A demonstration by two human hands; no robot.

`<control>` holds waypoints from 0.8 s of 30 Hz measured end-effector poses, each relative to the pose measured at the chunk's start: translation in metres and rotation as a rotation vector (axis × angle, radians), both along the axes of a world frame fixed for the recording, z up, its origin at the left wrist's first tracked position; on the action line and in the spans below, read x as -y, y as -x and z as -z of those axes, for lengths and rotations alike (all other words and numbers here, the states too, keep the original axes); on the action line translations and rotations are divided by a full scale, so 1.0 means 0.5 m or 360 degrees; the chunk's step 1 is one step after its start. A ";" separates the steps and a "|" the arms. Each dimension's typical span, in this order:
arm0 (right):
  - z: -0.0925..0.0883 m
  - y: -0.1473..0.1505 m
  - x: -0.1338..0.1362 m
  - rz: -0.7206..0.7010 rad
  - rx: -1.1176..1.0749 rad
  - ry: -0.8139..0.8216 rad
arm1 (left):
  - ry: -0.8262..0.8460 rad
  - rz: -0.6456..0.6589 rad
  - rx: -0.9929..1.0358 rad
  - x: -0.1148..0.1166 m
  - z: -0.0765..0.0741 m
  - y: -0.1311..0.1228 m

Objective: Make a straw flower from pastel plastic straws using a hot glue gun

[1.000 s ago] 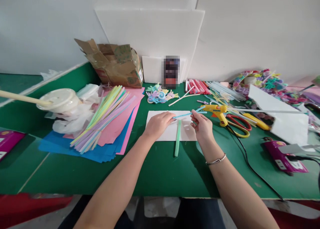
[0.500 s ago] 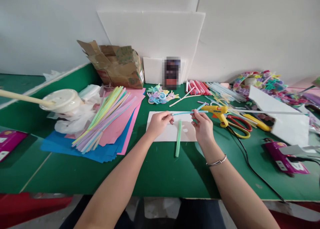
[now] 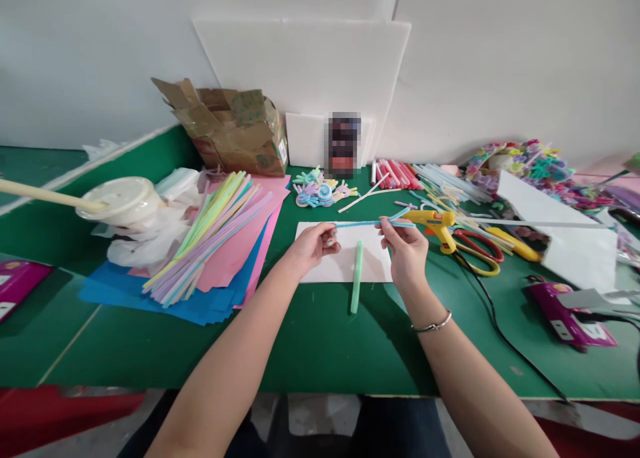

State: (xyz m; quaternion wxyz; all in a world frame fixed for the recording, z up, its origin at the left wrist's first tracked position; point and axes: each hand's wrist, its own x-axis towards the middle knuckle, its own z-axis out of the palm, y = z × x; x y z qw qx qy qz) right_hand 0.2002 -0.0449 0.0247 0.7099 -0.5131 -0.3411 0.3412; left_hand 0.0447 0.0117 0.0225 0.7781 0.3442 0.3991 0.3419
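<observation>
Both my hands hold a thin light-blue straw (image 3: 357, 223) level above a white sheet (image 3: 373, 266) on the green table (image 3: 320, 338). My left hand (image 3: 314, 245) pinches the straw's left end. My right hand (image 3: 406, 248) pinches it nearer the right end. A thicker pale-green straw (image 3: 356, 277) lies on the sheet between my hands, pointing towards me. A yellow glue gun (image 3: 436, 225) rests just right of my right hand.
A fan of pastel straws (image 3: 210, 231) lies on pink and blue paper (image 3: 235, 265) at left, beside a lidded white bowl (image 3: 120, 201). A torn cardboard box (image 3: 227, 128), red-and-yellow scissors (image 3: 475, 248), loose straws (image 3: 440, 185), straw shapes (image 3: 317, 191) and white boards (image 3: 560, 235) crowd the back and right.
My hands have lifted the blue straw slightly off the sheet, and my left hand has slid back to its left end. The green straw has not moved.
</observation>
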 end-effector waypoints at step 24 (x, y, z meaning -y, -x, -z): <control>0.003 -0.024 -0.006 -0.0028 -0.0094 0.0376 | -0.0672 -0.0077 -0.0161 -0.003 0.013 0.004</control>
